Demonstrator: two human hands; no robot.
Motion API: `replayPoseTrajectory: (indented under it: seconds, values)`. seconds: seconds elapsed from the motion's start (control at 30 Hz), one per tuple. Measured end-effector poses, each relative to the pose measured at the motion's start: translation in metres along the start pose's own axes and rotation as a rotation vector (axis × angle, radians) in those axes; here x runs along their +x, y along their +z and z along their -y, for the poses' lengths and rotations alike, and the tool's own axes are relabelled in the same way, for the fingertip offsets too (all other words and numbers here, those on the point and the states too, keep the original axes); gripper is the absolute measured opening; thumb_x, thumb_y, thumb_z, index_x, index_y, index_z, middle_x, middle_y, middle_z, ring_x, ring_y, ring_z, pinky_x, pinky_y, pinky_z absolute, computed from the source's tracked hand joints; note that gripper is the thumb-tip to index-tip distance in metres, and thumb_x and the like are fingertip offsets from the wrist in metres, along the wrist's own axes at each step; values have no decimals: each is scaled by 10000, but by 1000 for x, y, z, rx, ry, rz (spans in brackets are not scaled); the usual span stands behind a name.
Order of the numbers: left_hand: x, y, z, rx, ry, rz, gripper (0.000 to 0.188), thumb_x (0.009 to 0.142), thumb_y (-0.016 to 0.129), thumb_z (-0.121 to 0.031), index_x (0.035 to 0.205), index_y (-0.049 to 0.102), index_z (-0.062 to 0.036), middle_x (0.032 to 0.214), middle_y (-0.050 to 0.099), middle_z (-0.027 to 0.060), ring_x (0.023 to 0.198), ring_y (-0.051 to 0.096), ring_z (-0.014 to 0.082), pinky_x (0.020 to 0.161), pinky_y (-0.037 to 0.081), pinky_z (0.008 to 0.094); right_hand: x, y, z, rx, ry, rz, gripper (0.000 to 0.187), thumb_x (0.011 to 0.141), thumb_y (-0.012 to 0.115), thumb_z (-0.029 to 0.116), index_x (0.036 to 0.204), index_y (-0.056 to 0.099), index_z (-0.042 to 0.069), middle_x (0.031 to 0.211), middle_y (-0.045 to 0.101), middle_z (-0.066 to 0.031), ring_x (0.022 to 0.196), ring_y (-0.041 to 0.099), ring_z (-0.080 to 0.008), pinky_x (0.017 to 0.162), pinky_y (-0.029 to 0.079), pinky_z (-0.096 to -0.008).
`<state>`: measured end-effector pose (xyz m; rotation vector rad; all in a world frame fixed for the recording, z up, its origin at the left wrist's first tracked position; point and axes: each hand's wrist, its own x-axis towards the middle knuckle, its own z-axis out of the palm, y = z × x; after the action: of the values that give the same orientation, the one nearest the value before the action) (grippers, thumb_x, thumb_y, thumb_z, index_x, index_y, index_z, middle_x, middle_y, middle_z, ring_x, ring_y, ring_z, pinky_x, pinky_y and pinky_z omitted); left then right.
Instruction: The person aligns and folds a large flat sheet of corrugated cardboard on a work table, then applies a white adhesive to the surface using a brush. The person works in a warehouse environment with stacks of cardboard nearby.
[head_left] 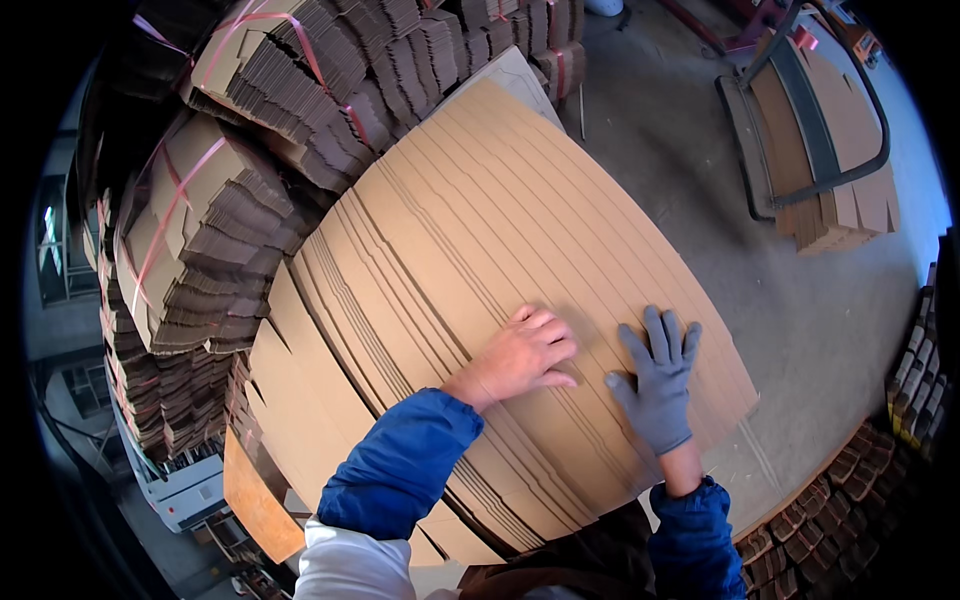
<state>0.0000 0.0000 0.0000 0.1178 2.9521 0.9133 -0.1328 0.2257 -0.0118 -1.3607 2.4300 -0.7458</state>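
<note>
A fanned-out spread of brown cardboard sheets (pixel 450 215) lies before me, their edges overlapping in many parallel lines. My left hand (pixel 518 358), bare, rests on the sheets near the middle, fingers slightly bent and thumb apart, with nothing held. To its right, my right hand (pixel 660 380) wears a grey glove and lies on the sheets with its fingers spread. Slots cut into the cardboard show at the spread's left side.
Bundles of folded cardboard (pixel 205 230) tied with pink strapping are piled at the left and back. A metal-framed cart (pixel 810 110) carrying cardboard stands on the grey floor (pixel 650 130) at the far right. More stacked cardboard (pixel 815 510) sits at the lower right.
</note>
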Motion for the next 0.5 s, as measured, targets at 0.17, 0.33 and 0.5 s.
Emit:
replayPoseTrajectory:
  seconds: [0.17,0.33,0.5]
  values:
    - [2,-5,-1,25,1,1,386,794,785,-442,962,632,-130,1024,588,16,1088,533,232,999,406,393,3,0,0,-7,3,-8,605,794,772,299,1354,619,131,1551,405,-158,1466,314,-397,1216,85,-662]
    - [0,-1,-1,12,-4,-25,380,765,810,-446,938,641,-153,1010,585,3,1042,534,227,969,405,392,1,0,1,-6,15,4,609,792,774,303,1356,619,133,1556,406,-155,1470,314,-386,1218,82,-658]
    - [0,-4,-1,51,12,-10,376,790,784,-435,952,626,-134,1012,578,22,1059,529,241,1001,406,401,0,2,1,12,-1,-38,608,795,775,309,1357,621,137,1558,410,-154,1466,323,-382,1216,86,-662]
